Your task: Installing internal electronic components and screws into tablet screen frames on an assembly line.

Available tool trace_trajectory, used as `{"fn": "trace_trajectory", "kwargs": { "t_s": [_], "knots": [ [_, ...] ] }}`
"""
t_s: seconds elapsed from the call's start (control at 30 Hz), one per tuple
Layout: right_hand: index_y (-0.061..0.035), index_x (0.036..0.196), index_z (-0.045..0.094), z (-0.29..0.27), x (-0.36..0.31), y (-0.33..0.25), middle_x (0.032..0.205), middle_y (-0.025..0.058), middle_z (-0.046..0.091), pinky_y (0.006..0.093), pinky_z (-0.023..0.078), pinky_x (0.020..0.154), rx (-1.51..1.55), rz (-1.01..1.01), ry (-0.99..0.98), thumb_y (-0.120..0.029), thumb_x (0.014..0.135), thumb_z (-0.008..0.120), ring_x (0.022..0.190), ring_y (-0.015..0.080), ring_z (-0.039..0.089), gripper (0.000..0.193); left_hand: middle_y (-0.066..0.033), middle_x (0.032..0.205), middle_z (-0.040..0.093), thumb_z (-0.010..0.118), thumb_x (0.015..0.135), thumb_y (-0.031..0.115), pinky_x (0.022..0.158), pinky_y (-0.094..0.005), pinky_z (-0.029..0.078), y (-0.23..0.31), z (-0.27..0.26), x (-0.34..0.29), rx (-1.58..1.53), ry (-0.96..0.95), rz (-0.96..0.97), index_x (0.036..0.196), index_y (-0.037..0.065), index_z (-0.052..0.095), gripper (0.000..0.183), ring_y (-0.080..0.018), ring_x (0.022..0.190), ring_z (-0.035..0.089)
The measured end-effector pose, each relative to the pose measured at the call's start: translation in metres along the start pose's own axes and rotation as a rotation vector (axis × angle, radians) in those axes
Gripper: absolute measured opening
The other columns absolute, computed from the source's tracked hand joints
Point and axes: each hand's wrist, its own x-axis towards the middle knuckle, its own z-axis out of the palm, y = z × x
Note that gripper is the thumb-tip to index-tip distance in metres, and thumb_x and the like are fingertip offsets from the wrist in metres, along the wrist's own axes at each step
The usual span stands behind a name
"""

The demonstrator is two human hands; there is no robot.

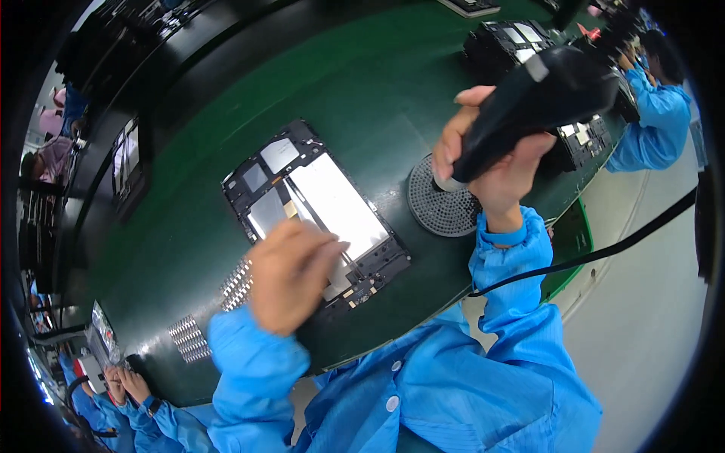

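Note:
In the middle of the green bench lies an open tablet chassis, its black frame around white and silver battery panels. My left hand is over its near left side, blurred, with the fingers pinched around a pair of thin tweezers. Their tips point at the small circuit board along the chassis's near edge. My right hand is wrapped round a black electric screwdriver, raised and slanted. Its lower end is over a round grey perforated screw tray; the bit cannot be made out.
Rows of small metal parts lie left of the chassis. Stacked tablet frames stand at the far right. A black cable crosses my right sleeve above a green bin. Co-workers' hands show at lower left; another person sits at right.

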Motion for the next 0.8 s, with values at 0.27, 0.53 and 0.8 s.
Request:
{"fn": "trace_trajectory", "kwargs": {
  "t_s": [0.27,0.53,0.8],
  "knots": [
    [0.0061,0.123,0.034,0.005,-0.005,-0.016,0.068,0.0110,0.051,0.0324,0.047,0.048,0.048,-0.053,-0.029,-0.078,0.080,0.024,0.050,0.0186,0.053,0.095,-0.0084,0.078,0.057,0.071,0.073,0.014,0.060,-0.0373,0.047,0.006,0.104,0.048,0.091,-0.146,0.193,0.083,0.004,0.068,0.015,-0.0275,0.072,0.057],
    [0.0037,0.121,0.038,-0.005,0.002,0.011,0.070,0.0098,0.052,0.0312,0.046,0.052,0.043,0.030,0.054,-0.078,0.081,0.024,0.055,0.0187,0.054,0.092,-0.0065,0.077,0.058,0.073,0.069,0.015,0.060,-0.0364,0.048,0.026,0.079,0.021,0.180,-0.157,0.323,0.079,0.005,0.067,0.015,-0.0258,0.073,0.057],
    [0.0055,0.117,0.042,-0.001,0.005,0.018,0.067,0.0082,0.054,0.0285,0.048,0.051,-0.100,0.019,0.025,-0.072,0.085,0.028,0.054,0.0151,0.056,0.085,-0.0105,0.080,0.063,0.072,0.068,0.001,0.063,-0.0284,0.046,-0.033,-0.049,-0.049,0.336,0.080,-0.332,0.091,-0.001,0.067,0.023,-0.0178,0.070,0.057]
  ]
}}
